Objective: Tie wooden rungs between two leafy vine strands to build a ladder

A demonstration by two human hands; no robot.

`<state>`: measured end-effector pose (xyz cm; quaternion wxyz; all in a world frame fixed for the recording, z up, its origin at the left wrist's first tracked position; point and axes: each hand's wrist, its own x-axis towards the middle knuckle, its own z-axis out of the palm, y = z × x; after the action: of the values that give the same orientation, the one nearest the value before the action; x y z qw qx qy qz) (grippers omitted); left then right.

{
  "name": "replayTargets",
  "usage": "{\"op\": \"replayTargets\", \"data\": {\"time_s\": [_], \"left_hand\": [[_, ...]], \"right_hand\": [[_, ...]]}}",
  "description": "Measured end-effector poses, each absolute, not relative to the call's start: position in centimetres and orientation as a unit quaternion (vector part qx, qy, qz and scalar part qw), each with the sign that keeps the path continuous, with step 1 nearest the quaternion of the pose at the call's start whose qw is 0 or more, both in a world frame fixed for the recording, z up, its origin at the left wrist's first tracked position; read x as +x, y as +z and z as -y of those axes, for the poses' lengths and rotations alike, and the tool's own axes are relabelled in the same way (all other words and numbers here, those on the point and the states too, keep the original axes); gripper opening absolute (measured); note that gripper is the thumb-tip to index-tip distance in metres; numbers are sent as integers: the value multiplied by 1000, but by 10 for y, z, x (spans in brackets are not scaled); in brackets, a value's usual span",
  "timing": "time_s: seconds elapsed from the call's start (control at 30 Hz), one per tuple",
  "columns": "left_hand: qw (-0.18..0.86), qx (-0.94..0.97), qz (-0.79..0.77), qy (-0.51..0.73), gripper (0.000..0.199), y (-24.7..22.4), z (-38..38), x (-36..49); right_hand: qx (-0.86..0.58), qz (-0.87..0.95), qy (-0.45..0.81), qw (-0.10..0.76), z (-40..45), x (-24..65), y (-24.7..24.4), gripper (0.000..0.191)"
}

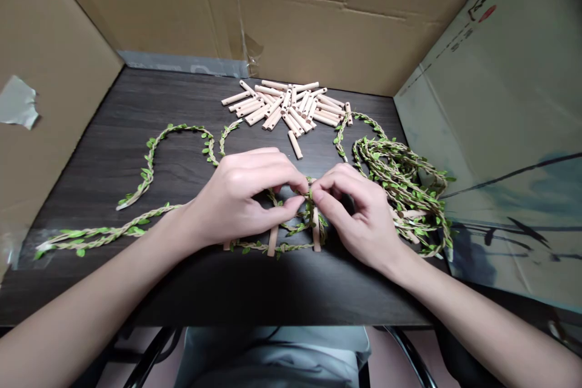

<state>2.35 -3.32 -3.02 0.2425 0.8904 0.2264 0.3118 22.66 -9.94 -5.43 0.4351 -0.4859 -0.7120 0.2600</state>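
My left hand (259, 191) and my right hand (352, 209) meet at the middle of the table, fingertips pinched on a leafy twine cord (310, 193). Below the fingers a wooden dowel (317, 233) stands crosswise to the cord. Another wooden rung (273, 241) lies to its left, and the end of one more shows under my left wrist. A lower strand of cord (254, 247) runs across the rungs' near ends. My hands cover part of the cord and the rungs' far ends.
Many drilled wooden dowels (295, 110) are heaped at the back. Coiled leafy cord (400, 176) lies at the right. Loose cord (152, 160) curves at the left, with another cord end taped (39, 248) to the table. Cardboard walls (318, 36) enclose three sides.
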Motion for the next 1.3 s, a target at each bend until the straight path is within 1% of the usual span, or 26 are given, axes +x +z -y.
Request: {"op": "replayTargets", "data": {"time_s": [0.17, 0.43, 0.63, 0.77, 0.87, 0.97, 1.13, 1.3], "left_hand": [[250, 888, -227, 313, 9, -32, 33, 24], [255, 886, -242, 303, 9, -33, 33, 24], [302, 862, -283, 293, 7, -33, 32, 24], [360, 836, -325, 256, 9, -32, 30, 24], [384, 827, -332, 241, 11, -30, 29, 24], [367, 830, -325, 266, 10, -30, 30, 23], [286, 864, -299, 287, 4, -32, 34, 24], [279, 861, -313, 288, 2, -35, 35, 26]], "right_hand": [[-483, 700, 281, 445, 99, 227, -56, 17], [-504, 681, 322, 423, 99, 226, -57, 18], [-506, 667, 338, 430, 97, 227, -60, 20], [-510, 666, 342, 423, 97, 227, -59, 21], [-511, 666, 349, 416, 98, 226, -59, 22], [-510, 666, 351, 417, 98, 225, -59, 21], [-513, 680, 316, 418, 99, 223, -60, 20], [-502, 693, 298, 423, 99, 221, -60, 18]]}}
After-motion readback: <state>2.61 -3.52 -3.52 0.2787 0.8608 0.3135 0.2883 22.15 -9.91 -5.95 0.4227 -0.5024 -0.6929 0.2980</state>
